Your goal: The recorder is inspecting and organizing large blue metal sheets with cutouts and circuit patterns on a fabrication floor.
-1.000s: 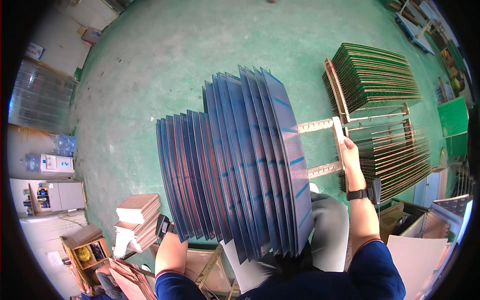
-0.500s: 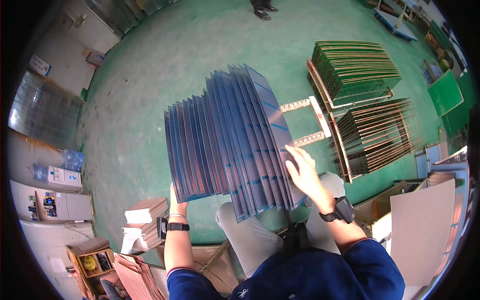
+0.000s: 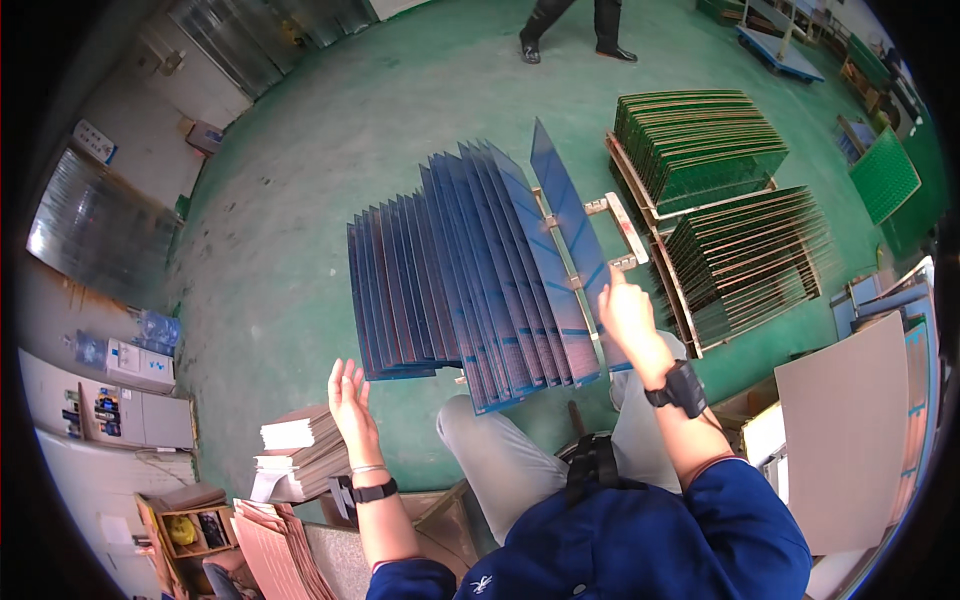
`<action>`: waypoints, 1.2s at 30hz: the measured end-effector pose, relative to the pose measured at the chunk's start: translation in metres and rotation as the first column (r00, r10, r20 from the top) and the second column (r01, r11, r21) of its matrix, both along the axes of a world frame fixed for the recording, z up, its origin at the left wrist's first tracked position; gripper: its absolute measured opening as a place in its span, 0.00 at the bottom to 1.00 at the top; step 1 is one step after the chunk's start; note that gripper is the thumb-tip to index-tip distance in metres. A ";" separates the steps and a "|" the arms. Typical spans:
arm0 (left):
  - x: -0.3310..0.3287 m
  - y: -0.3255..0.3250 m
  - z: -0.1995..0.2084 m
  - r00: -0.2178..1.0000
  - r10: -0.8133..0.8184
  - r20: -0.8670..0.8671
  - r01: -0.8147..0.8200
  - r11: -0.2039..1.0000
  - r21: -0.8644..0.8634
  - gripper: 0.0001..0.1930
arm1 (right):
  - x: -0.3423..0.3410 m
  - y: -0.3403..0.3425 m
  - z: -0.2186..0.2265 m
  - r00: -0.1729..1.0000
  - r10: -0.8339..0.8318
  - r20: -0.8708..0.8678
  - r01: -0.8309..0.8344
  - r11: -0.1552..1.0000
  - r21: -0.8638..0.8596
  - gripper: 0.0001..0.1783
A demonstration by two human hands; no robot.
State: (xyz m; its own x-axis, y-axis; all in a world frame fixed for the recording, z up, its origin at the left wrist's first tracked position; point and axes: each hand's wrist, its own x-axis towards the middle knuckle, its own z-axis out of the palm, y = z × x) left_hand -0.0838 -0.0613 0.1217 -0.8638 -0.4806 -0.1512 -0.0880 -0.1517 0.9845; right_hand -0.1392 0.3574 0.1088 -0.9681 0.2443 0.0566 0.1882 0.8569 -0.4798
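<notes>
Nearest to me, my left hand (image 3: 347,393) is raised with the palm open and the fingers straight and together, holding nothing; it sits just below the left end of the fanned blue panels (image 3: 470,270) without touching them, as far as I can tell. Below it, to the left, lies a stack of pale boards (image 3: 295,455), and at the lower edge a pile of reddish-brown sheets (image 3: 275,550). My right hand (image 3: 625,312) is up at the right side of the fan, fingers loosely spread, the index finger pointing up against the rightmost blue panel near a pale ruler-like bar (image 3: 625,228). I cannot tell whether it pinches anything. The blue panels stand on edge over my knees, spread like a fan, the last one tilted apart from the others. Further right, green-edged boards (image 3: 700,135) stand in a rack on the green floor (image 3: 290,200). At the far edge, another person's legs (image 3: 575,25) stand on that floor.
</notes>
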 end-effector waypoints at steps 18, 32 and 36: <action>0.048 0.211 0.087 0.651 -0.654 -0.385 0.750 0.473 0.463 0.27 | 0.118 0.103 0.100 0.926 0.296 -0.234 -0.288 0.154 -0.945 0.18; 0.094 0.219 0.092 0.874 -0.264 -0.407 0.454 0.743 0.493 0.18 | 0.182 0.106 0.057 0.956 -0.186 -0.226 -0.184 0.221 -0.958 0.30; 0.103 0.219 0.086 0.915 -0.146 -0.375 0.357 0.724 0.591 0.18 | 0.204 0.077 0.040 0.975 -0.028 -0.222 -0.222 0.001 -0.975 0.29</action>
State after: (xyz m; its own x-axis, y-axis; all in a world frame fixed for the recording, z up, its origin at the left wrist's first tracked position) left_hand 0.0195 0.1577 0.2072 -0.9905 -0.1199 -0.0679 0.0478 -0.7611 0.6469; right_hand 0.0650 0.4347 0.1486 -0.9962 0.0835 -0.0236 -0.0199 -0.4844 -0.8746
